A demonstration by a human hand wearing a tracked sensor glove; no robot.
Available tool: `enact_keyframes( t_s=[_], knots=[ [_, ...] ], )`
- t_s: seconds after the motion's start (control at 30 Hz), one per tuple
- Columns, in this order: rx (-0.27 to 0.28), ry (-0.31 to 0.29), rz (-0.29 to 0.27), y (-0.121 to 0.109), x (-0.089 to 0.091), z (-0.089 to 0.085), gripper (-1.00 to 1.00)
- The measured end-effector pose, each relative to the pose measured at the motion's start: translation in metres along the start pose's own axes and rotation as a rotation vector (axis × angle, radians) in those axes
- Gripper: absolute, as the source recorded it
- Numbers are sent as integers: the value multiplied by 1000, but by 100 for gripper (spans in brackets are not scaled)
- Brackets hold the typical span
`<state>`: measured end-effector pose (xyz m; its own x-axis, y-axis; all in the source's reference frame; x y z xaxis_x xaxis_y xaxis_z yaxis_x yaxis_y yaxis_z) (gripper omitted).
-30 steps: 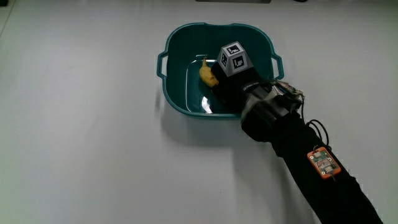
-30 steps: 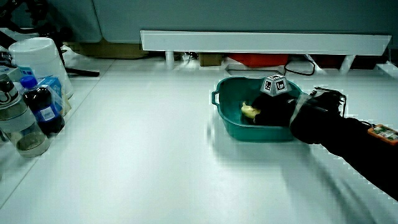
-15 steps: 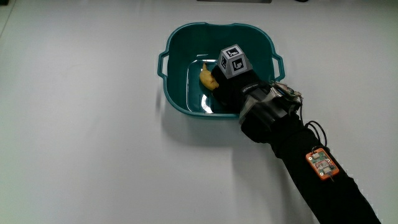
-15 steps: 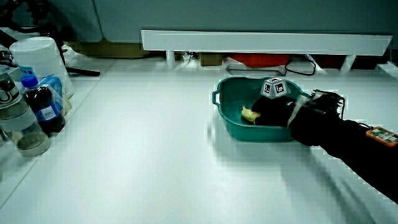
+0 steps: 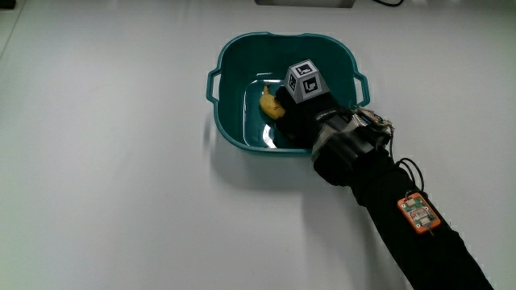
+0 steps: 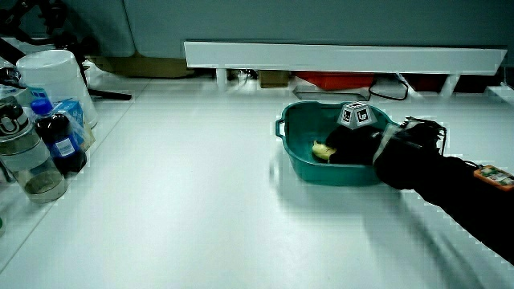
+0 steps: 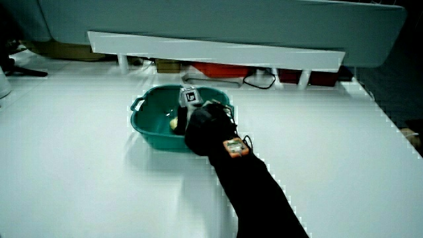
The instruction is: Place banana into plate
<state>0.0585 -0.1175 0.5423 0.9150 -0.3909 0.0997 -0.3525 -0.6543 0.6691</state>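
A teal basin (image 5: 242, 40) with two handles stands on the white table; both side views show it (image 6: 301, 106) (image 7: 149, 96). A small yellow banana (image 5: 268, 102) lies low inside it, near the basin floor. The hand (image 5: 284, 110) reaches over the basin's rim nearest the person and is down inside, shut on the banana's end. The patterned cube (image 5: 305, 80) on the hand's back faces up. In both side views the banana (image 6: 322, 149) (image 7: 174, 123) pokes out just ahead of the hand (image 6: 341, 144) (image 7: 192, 116). Most of the banana's other end is hidden under the glove.
The black forearm carries a small orange device (image 5: 419, 211) and runs from the basin toward the person. In a side view several bottles (image 6: 56, 140) and a white container (image 6: 52, 76) stand at the table's edge. A low white partition (image 6: 345, 56) closes off the table.
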Motion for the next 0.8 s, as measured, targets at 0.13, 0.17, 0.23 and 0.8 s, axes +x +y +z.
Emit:
enact_keyframes(
  t_s=[0.13, 0.17, 0.23, 0.8],
  knots=[
    [8, -9, -12, 1, 1, -1, -47],
    [21, -6, -16, 0, 1, 0, -50],
    [14, 4, -17, 0, 1, 0, -56],
    [80, 37, 36, -27, 36, 29, -100]
  ],
)
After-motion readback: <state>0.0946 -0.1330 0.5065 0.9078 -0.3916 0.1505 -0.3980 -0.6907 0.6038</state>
